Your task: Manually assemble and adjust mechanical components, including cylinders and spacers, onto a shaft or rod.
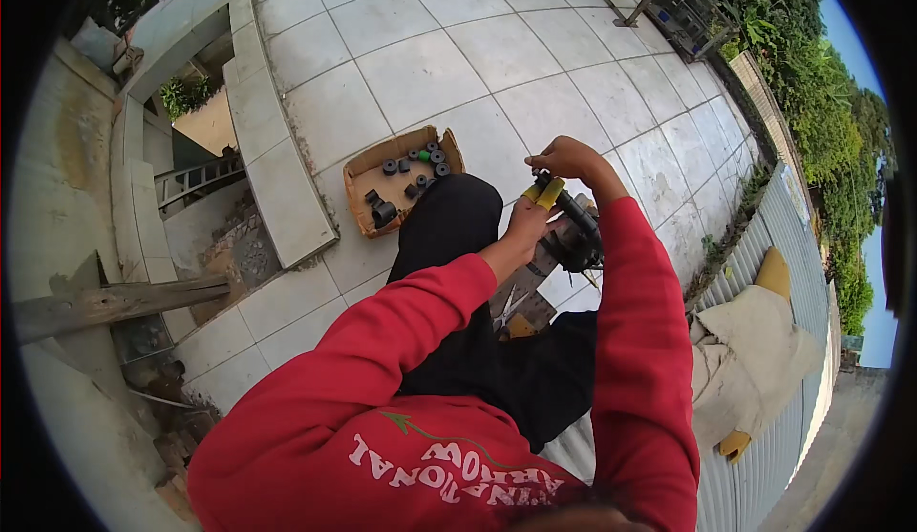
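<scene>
My left hand (526, 223) is closed around a yellow piece (549, 193), perhaps a tool's grip; its exact kind does not show. Just beyond it, my right hand (571, 159) has its fingers bent together in a pinch above a dark metal part. Whatever small thing lies in that pinch is too small to make out. Below and right of both hands sits a dark machine (577, 234) with a long black body, partly hidden by my right sleeve. A scissor-like metal tool (512, 307) lies spread on a worn board beside my knee.
To the left on pale floor tiles (425, 50) stands an open cardboard box (359, 193) with several black cylinders and a green one. A raised ledge (277, 183) borders an opening farther left. Corrugated metal sheeting (764, 312) with a beige cloth (745, 351) lies at right.
</scene>
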Demonstrator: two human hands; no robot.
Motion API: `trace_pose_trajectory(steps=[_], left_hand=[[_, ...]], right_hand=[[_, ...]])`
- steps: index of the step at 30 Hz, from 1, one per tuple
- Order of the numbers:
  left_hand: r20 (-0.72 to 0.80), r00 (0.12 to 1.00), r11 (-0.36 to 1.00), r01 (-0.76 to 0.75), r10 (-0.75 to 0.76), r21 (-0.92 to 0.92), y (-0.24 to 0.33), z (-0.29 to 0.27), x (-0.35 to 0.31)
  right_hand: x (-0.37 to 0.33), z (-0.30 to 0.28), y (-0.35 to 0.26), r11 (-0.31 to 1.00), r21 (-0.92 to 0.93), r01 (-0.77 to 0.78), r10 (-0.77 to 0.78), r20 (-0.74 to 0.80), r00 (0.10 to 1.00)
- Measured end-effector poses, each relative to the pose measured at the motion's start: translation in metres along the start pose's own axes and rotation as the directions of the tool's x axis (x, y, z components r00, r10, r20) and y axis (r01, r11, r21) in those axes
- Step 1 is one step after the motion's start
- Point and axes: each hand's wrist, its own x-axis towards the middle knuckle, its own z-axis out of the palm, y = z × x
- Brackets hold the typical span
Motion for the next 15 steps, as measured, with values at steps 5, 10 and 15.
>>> trace_pose_trajectory(steps=[5, 10, 15], left_hand=[[0.011, 1.0, 1.0, 0.017, -0.017, -0.004, -0.003, 0.008, 0.001], [-0.02, 1.0, 0.999, 0.023, -0.023, -0.023, 0.003, 0.001, -0.005], [0.017, 1.0, 1.0, 0.006, -0.006, -0.009, 0.003, -0.003, 0.001]], right_hand=[[-0.003, -0.004, 0.01, 0.996, 0.085, 0.007, 0.001, -0.098, 0.995], [-0.019, -0.013, -0.024, 0.994, 0.087, -0.062, 0.073, -0.134, 0.988], [-0.007, -0.001, -0.018, 0.929, -0.368, 0.047, -0.025, 0.065, 0.998]])
